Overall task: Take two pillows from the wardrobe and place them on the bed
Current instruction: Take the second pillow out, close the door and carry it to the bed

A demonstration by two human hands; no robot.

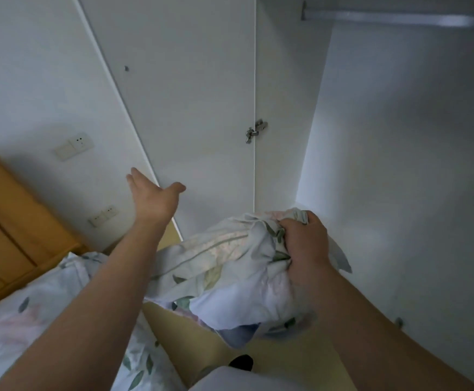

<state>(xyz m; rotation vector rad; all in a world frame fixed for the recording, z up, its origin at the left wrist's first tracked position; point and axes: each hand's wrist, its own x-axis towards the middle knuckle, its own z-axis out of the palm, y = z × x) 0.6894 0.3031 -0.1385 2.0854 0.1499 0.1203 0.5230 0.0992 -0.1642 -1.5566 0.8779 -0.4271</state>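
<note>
A pillow (224,266) in a pale floral case hangs in front of me, bunched at its top corner where my right hand (306,244) grips it. My left hand (154,198) is raised with fingers spread, holding nothing, close to the edge of the open white wardrobe door (179,108). The wardrobe interior (399,165) stands open on the right and looks bare. The bed (32,320), covered in matching floral bedding, lies at the lower left. I see no second pillow.
A wooden headboard (7,221) stands at the left against a white wall with sockets (73,145). A metal hanging rail (385,16) runs across the wardrobe top. A door hinge (255,131) sits mid-frame. Yellowish floor (272,351) shows below the pillow.
</note>
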